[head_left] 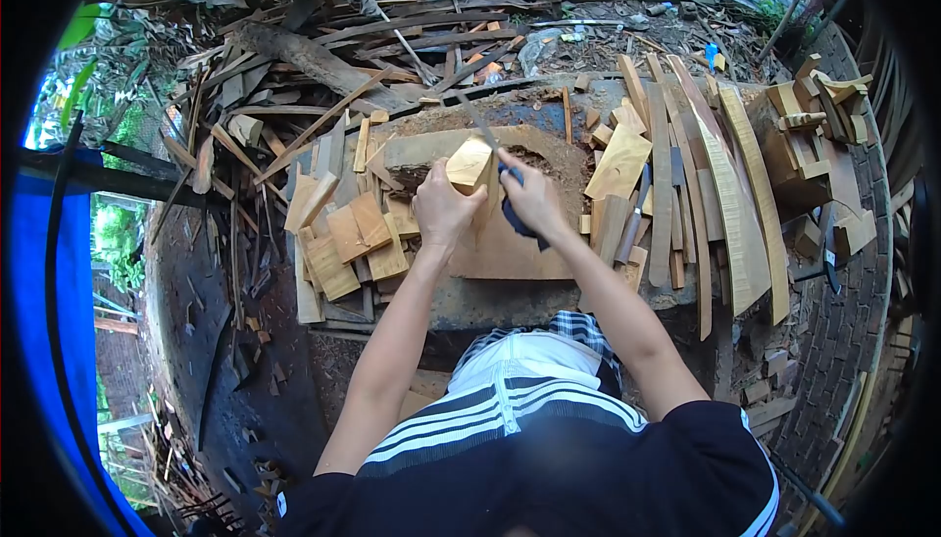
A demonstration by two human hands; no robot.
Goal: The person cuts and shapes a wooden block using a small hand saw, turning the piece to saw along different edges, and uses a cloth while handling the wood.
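My left hand point(443, 206) is closed around a pale wood block point(470, 162), tilted over a worn wooden chopping block point(520, 253). Just to its right, my right hand point(534, 199) grips the handle of a large knife, which looks like a machete point(477, 118). Its blade points up and away to the left, beside the far end of the wood block. Dark blue material hangs below my right fist around the handle. Squared wood pieces point(360, 226) lie stacked left of my left hand. A flat yellowish board point(619, 163) rests right of my right hand.
Long curved wood strips point(750, 194) lie side by side at the right, near a sheathed-looking knife point(635, 214). Wood offcuts sit on a large block point(784, 160) farther right. A scrap heap point(323, 67) fills the back left. A blue sheet point(59, 341) hangs at the left edge.
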